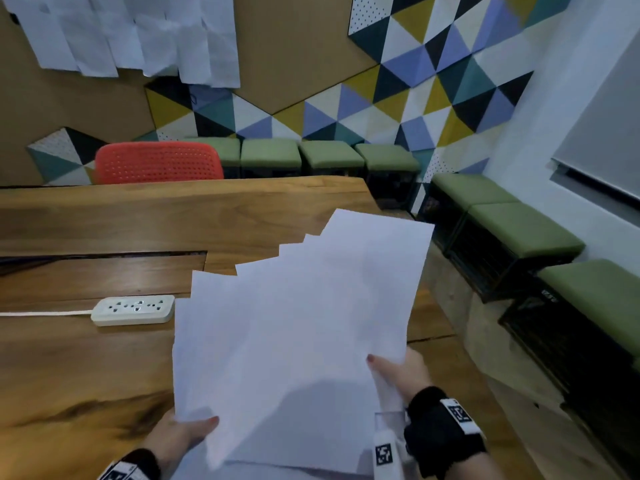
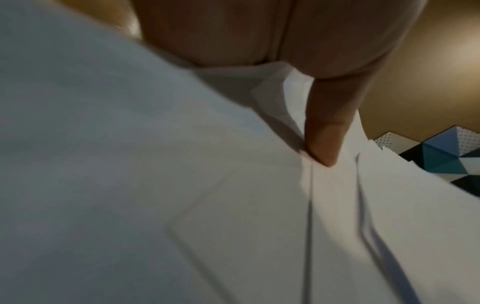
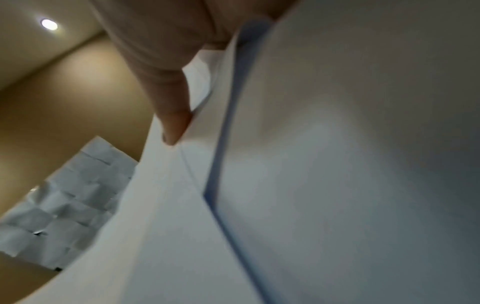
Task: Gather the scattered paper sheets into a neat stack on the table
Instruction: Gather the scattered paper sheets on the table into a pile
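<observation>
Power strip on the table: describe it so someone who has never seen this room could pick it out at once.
Start from the long wooden table in front of the red chair. On the table's left part, just left of the fanned paper sheets held in both hands, lies the power strip. It is the only cream plastic bar there, with a row of sockets and a pale cord running off left.

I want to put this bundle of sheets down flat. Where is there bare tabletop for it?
Both hands, left hand and right hand, hold the fanned paper sheets above the wooden table. Bare wood lies near-left, below the power strip, and across the far side before the red chair. The strip and its cord crowd the left-middle.
</observation>
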The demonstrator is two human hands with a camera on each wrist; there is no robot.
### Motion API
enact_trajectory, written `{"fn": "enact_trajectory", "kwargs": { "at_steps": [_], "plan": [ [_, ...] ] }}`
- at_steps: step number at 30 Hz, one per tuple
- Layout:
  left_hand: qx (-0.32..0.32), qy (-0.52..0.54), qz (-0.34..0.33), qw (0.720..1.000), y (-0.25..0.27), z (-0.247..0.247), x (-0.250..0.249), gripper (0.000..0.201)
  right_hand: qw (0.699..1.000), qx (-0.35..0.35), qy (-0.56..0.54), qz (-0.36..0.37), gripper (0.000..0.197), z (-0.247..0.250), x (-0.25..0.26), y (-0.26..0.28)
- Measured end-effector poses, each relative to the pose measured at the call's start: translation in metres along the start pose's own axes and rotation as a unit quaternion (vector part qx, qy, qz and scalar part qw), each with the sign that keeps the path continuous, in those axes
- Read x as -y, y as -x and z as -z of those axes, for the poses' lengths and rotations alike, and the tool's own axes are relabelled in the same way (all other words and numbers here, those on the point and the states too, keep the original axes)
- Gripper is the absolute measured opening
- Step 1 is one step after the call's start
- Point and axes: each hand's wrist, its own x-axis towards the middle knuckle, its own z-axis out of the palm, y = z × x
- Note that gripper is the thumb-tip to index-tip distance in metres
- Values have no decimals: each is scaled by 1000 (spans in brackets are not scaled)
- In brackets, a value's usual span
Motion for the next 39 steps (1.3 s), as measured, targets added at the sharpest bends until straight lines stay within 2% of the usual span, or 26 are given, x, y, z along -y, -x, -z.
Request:
{"fn": "enact_trajectory", "kwargs": {
  "at_steps": [3,4,6,7,10,12,13,14,15,16,18,19,23,27,28,30,32,34,37,39],
  "plan": [
    [52,3,-25,998,6,-4,-2,74,998,44,-23,-43,27,5,-14,1],
    [78,6,-32,996,10,-7,-4,81,997,55,-31,-53,38,5,-18,-1],
    [107,2,-40,993,12,-12,-5,95,992,82,-55,-79,76,4,-24,-1],
    [118,2,-40,992,14,-15,-6,97,987,100,-83,-98,86,4,-28,0],
    [146,-9,-40,988,10,-18,-7,83,965,159,-172,-117,72,4,-37,1],
    [147,-41,-55,987,12,-22,-10,60,961,169,-185,-114,68,1,-38,3],
    [138,-45,-58,988,13,-24,-11,50,961,172,-188,-104,76,0,-41,2],
    [134,-41,-59,988,13,-26,-12,51,963,170,-184,-97,87,-1,-42,2],
    [133,-36,-59,989,13,-27,-13,60,968,159,-171,-89,93,-2,-42,2],
    [130,-20,-56,990,13,-27,-13,70,975,136,-160,-77,89,0,-43,1],
    [117,24,-44,992,15,-29,-14,66,981,106,-152,-51,70,4,-45,0],
    [113,16,-43,993,15,-29,-14,66,982,111,-148,-43,65,5,-44,2],
    [84,-71,-82,991,8,-31,-3,100,974,165,-142,-60,49,1,-36,13],
    [83,-43,-83,992,6,-24,1,106,967,171,-172,-78,35,2,-32,15],
    [90,-28,-74,993,5,-22,2,105,968,166,-171,-80,36,2,-33,16],
    [96,-31,-53,993,4,-21,4,98,976,163,-119,-80,53,-3,-37,18],
    [82,-49,-55,994,2,-25,5,73,983,171,-41,-63,60,-13,-36,19],
    [38,-42,-57,997,2,-27,8,46,982,185,19,-39,52,-23,-32,18],
    [-32,-4,-67,997,-2,-15,17,49,974,210,88,-16,43,-33,-21,14],
    [-76,18,-88,993,0,-3,17,36,974,184,134,-20,40,-33,-21,0]
  ]
}}
